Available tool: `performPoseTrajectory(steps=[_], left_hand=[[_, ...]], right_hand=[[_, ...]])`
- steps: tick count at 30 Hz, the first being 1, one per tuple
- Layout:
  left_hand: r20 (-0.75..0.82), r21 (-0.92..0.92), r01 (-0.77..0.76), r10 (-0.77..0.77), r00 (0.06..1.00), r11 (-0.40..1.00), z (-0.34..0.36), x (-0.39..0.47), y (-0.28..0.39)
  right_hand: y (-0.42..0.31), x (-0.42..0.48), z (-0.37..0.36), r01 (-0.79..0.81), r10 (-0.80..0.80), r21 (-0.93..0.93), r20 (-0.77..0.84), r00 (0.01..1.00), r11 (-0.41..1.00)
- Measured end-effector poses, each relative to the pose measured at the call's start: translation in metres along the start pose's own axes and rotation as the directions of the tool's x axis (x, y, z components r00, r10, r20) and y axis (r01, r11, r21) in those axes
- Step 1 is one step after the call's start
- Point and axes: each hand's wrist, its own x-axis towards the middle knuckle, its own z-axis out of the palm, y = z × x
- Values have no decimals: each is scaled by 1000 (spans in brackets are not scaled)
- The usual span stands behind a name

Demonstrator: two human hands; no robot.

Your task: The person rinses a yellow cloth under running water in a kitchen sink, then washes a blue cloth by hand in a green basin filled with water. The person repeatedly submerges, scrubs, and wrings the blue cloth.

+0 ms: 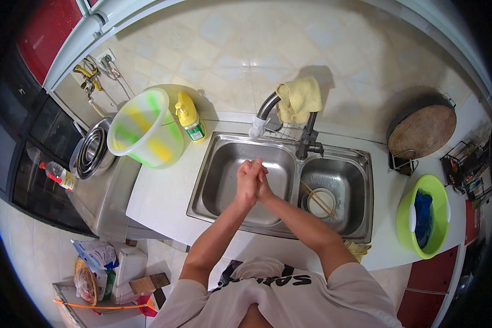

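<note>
My left hand [248,180] and my right hand [263,180] are clasped together over the large left basin [223,180] of a stainless steel double sink, palm against palm, and no object shows between them. The dark faucet [266,105] with a white spout head [257,128] arches behind them, and a yellow cloth [299,100] hangs over it. In the smaller right basin [352,184] lies a white bowl [317,207] with wooden chopsticks [320,199] across it. A yellow pump bottle [190,119] stands on the counter behind the sink's left corner.
A translucent bucket [147,131] with green and yellow stripes and stacked metal bowls [92,149] stand at left, near a plastic bottle [59,175]. At right are a green basin [406,217] holding blue cloth, and a round wooden board [424,127] in a rack.
</note>
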Motion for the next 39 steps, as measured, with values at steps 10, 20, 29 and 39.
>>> performPoseTrajectory(steps=[10,20,29,39], left_hand=[[-297,157,51,-2,955,986,-32,39,-19],[464,371,-221,26,885,902,-2,-2,-43],[-79,324,-191,227,971,927,11,0,-4],[268,-264,177,-104,958,948,-70,32,-25]], right_hand=[[-82,-21,22,-146,232,314,-258,938,938],[4,39,-60,-449,503,845,264,823,292],[-26,-12,3,-529,345,817,576,741,-227],[-67,-20,18,-180,416,982,139,899,62]])
